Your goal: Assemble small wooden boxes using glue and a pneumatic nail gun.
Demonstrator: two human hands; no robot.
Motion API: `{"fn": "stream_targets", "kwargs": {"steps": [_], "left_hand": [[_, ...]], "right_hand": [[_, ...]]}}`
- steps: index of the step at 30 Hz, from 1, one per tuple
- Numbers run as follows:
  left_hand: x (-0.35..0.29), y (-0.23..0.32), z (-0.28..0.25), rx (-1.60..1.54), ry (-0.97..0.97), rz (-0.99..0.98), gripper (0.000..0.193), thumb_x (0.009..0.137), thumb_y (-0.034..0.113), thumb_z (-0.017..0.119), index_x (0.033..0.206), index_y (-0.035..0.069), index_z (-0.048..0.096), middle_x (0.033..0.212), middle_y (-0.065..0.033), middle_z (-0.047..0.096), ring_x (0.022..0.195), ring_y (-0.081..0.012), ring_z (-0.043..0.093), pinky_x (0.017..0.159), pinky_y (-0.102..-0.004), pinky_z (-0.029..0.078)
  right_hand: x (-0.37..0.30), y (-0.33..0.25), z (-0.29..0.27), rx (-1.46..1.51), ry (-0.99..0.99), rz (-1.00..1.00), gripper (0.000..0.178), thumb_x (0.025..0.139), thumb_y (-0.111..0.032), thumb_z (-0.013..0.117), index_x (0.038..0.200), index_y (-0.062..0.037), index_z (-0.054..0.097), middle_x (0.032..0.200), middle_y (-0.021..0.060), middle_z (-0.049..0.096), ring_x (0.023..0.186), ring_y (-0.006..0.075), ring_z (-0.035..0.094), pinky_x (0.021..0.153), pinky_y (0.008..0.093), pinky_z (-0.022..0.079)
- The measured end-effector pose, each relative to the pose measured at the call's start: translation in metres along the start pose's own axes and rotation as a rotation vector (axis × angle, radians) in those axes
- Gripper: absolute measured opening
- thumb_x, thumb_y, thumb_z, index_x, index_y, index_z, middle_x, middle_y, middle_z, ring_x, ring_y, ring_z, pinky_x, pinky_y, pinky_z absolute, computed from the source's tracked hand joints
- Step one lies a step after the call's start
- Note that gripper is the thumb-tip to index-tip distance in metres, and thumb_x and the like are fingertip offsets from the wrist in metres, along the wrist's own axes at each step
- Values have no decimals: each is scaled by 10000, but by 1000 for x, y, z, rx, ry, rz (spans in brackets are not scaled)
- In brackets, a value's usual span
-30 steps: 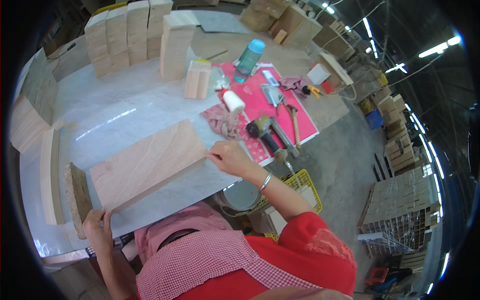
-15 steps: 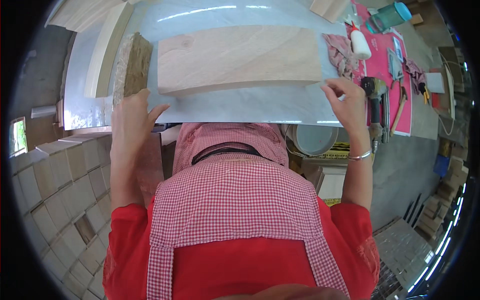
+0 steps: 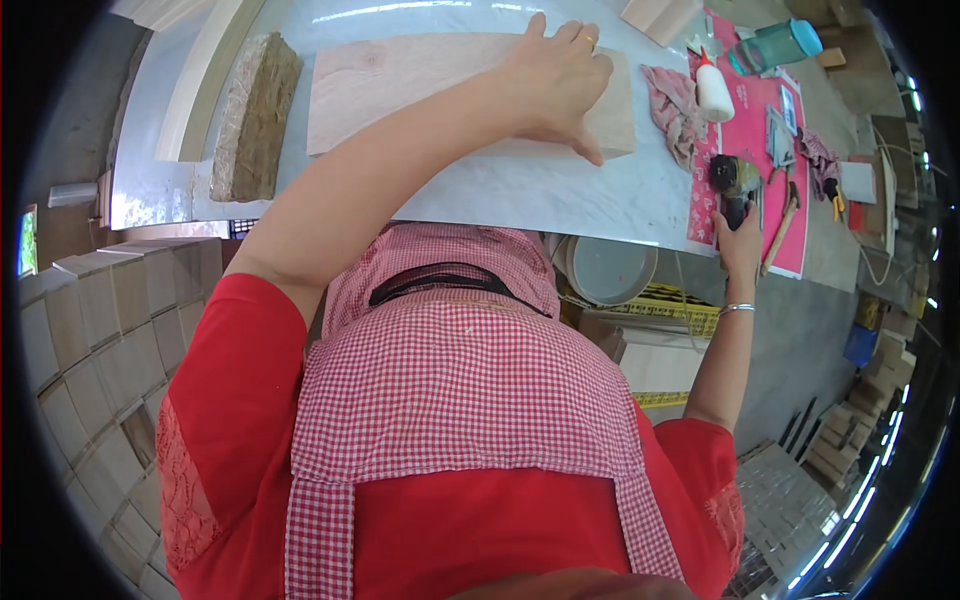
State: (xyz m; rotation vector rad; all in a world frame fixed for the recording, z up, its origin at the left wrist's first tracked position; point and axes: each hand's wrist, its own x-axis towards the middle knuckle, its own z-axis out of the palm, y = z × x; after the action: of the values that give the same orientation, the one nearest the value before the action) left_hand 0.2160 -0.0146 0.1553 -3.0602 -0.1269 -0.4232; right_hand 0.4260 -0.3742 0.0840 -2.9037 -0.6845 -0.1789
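A long pale wooden block [image 3: 400, 95] lies crosswise on the grey-white table [image 3: 450, 200]. My left arm reaches across it, and my left hand [image 3: 560, 85] rests with spread fingers on the block's right part, the thumb over its near edge. Off to the right, my right hand [image 3: 740, 242] is wrapped round the black body of an angle grinder [image 3: 738, 178] with a yellow-green head. The grinder lies at the edge of a pink sheet [image 3: 735, 130]. My palm hides part of its body.
A rough brown wrapped block [image 3: 258, 120] and a pale beam [image 3: 205, 85] lie at the left. Toward the right are a pink rag [image 3: 675, 110], a white glue bottle [image 3: 713, 92], a teal water bottle [image 3: 775, 47] and a hammer [image 3: 782, 225]. Stacked wood blocks [image 3: 120, 340] stand lower left.
My left hand has moved from the brown block across to the right part of the pale block. My right hand has left the block's right end and closed round the grinder.
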Motion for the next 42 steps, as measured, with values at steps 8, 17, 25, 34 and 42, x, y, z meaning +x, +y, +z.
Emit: {"fn": "stream_targets", "kwargs": {"steps": [8, 17, 25, 34, 42], "left_hand": [[9, 0, 5, -309, -209, -40, 807, 594, 503, 818, 1180, -12, 609, 1296, -219, 557, 1236, -347, 512, 1032, -473, 414], [9, -9, -18, -429, -286, -71, 822, 597, 499, 838, 1172, -31, 587, 1244, -278, 546, 1226, -410, 494, 1026, -546, 404], [-9, 19, -31, -18, -83, -211, 759, 576, 457, 835, 1126, -22, 626, 1184, -243, 579, 1164, -379, 531, 988, -512, 434], [2, -5, -14, -429, -188, -50, 746, 582, 456, 827, 1134, -10, 635, 1175, -235, 587, 1158, -359, 540, 988, -490, 439], [-1, -7, -18, -405, -226, -45, 788, 594, 486, 828, 1166, -12, 616, 1192, -236, 582, 1177, -354, 536, 994, -500, 431]], "right_hand": [[26, 7, -15, 21, -37, 12, 524, 740, -265, 728, 1145, 46, 614, 965, 272, 690, 912, 411, 687, 787, 455, 532], [-28, -104, -127, 499, -262, 102, 258, 823, -218, 793, 908, -1, 683, 653, -7, 606, 465, 66, 501, 426, 262, 380], [-56, -183, -163, 547, -376, 6, 248, 851, -223, 794, 941, -20, 684, 654, -34, 591, 451, 37, 458, 409, 223, 353], [-52, -197, -159, 543, -383, -31, 295, 848, -273, 802, 952, -22, 685, 617, -41, 558, 446, 37, 449, 401, 223, 349], [-52, -206, -163, 465, -428, 62, 299, 854, -281, 795, 955, -25, 680, 603, -41, 543, 436, 38, 436, 395, 229, 331]]}}
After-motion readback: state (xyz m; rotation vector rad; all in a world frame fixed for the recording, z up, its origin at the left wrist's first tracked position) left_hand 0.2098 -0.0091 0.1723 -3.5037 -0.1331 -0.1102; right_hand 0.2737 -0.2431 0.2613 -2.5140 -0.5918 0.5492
